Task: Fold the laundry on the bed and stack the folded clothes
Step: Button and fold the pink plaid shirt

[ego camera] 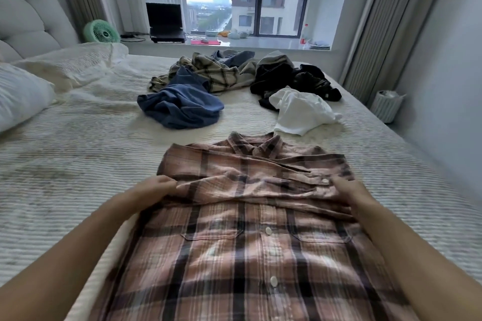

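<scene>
A pink and black plaid shirt lies buttoned and front-up on the bed, its collar pointing away from me. A sleeve is folded across the chest. My left hand pinches the sleeve's fold at the shirt's left side. My right hand grips the fabric at the right side, near a cuff button. Beyond the shirt lie unfolded clothes: a blue garment, a white one, a black one and a beige plaid one.
Pillows rest at the left by the padded headboard. A green fan and a laptop stand on the window sill behind the bed. A pale waste bin sits on the floor at the right.
</scene>
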